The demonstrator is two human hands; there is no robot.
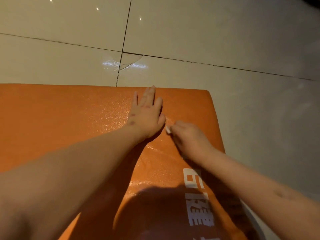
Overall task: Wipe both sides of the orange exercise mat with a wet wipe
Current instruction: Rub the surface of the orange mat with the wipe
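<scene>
Glossy beige floor tiles [190, 28] with dark grout lines fill the background, one tile corner cracked near the middle of the view, and the orange textured foam exercise mat [60, 118] lies flat on them, its far edge and rounded far-right corner in sight.

At the centre, the left hand [145, 115] rests palm down on the mat close to its far edge, fingers extended and held fairly close together, the thumb angled out toward the other hand; a few small dark red marks show on its back. Its bare forearm runs back to the lower left of the view. Just beside that thumb, the right hand [188, 137] is curled over the mat with its fingers closed around a small white wet wipe [168, 129], of which only a folded edge pokes out at the fingertips, pressed against the mat surface. This hand is somewhat blurred. Its forearm stretches back to the lower right.

Around the hands the mat surface glistens. Nearer the camera, large white block characters [199, 198] are printed along the mat's right side; they are seen sideways and cannot be read with certainty. A dark shadow covers the mat's near part.
</scene>
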